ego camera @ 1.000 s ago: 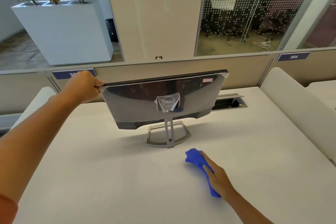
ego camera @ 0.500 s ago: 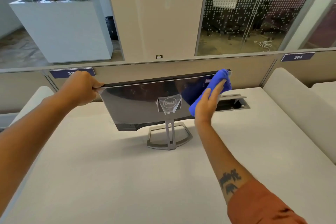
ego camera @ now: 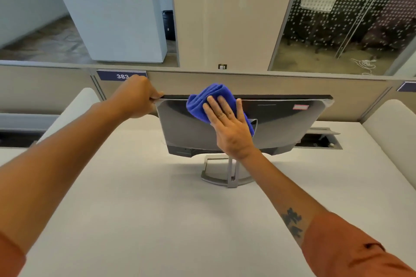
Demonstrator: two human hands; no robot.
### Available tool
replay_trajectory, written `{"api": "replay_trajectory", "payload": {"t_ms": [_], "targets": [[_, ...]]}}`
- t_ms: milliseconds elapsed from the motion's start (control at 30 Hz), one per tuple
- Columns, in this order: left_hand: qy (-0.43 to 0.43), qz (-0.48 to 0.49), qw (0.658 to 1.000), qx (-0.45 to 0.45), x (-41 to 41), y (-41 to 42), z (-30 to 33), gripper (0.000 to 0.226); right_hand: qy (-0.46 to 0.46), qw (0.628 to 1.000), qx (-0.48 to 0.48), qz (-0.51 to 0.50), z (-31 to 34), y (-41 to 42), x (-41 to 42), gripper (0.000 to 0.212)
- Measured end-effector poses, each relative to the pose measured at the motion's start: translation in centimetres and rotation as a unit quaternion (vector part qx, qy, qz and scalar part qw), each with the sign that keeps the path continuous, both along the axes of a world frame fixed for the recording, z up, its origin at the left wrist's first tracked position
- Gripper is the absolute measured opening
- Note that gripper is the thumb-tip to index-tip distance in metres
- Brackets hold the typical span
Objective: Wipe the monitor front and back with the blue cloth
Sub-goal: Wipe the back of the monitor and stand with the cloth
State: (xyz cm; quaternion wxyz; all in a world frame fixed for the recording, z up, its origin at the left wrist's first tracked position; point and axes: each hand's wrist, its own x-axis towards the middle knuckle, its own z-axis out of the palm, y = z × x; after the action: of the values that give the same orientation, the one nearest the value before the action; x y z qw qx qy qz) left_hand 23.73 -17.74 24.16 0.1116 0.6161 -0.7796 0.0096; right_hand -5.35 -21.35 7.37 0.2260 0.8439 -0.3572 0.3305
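The monitor (ego camera: pixel 281 128) stands on its silver stand (ego camera: pixel 227 177) with its glossy dark back toward me; its screen is hidden. My left hand (ego camera: pixel 137 99) grips the monitor's upper left corner. My right hand (ego camera: pixel 229 128) lies flat with straight fingers on the crumpled blue cloth (ego camera: pixel 207 101), pressing it against the back panel near the top, left of centre. The cloth sticks up a little above the monitor's top edge.
The white desk (ego camera: pixel 144 209) has low padded dividers left (ego camera: pixel 74 105) and right (ego camera: pixel 389 123). An open cable hatch (ego camera: pixel 322 139) lies behind the monitor at the right. A beige partition (ego camera: pixel 270 85) with number plates runs along the back.
My right hand took the cloth up from the desk, put it on the monitor's upper right back, then slid it leftward to the upper middle. My left hand kept its grip on the corner.
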Motion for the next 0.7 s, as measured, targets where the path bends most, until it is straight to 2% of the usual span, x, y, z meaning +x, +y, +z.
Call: {"api": "replay_trajectory", "payload": {"t_ms": [67,100,167,267,333,400,500,567,633,700], "targets": [[-0.005,-0.005,1.0,-0.001,0.2,0.0,-0.1,0.026,-0.062,0.998,0.011,-0.022,0.1,0.1,1.1,0.077],[-0.002,-0.003,1.0,0.0,0.3,0.1,-0.1,0.026,-0.049,0.999,0.015,-0.016,-0.5,0.5,1.7,0.078],[0.001,-0.003,1.0,0.001,0.5,0.3,-0.1,0.026,0.061,0.997,0.024,0.027,-2.5,1.5,2.6,0.082],[-0.015,-0.01,1.0,-0.001,0.3,0.4,0.1,0.025,0.257,0.962,0.029,0.087,-4.5,2.1,2.9,0.087],[-0.015,-0.011,1.0,-0.002,0.3,0.4,0.2,0.025,0.295,0.95,0.019,0.104,-3.6,1.7,2.8,0.088],[-0.019,-0.012,1.0,0.0,0.3,0.3,0.2,0.026,0.242,0.966,-0.009,0.091,-1.7,1.0,3.0,0.08],[-0.003,-0.013,1.0,0.01,0.5,0.3,0.4,0.024,0.044,0.999,-0.026,0.017,1.7,0.0,4.1,0.057],[0.002,-0.014,1.0,0.016,0.7,0.3,0.4,0.022,0.005,1.0,-0.025,0.002,2.2,-0.3,5.6,0.054],[0.014,-0.016,0.999,0.025,0.7,0.2,0.4,0.022,0.078,0.996,-0.03,0.029,1.0,0.3,6.9,0.061],[0.031,-0.015,0.999,0.027,0.7,0.1,0.3,0.022,0.244,0.966,-0.032,0.084,-0.9,0.8,7.5,0.068]]}}
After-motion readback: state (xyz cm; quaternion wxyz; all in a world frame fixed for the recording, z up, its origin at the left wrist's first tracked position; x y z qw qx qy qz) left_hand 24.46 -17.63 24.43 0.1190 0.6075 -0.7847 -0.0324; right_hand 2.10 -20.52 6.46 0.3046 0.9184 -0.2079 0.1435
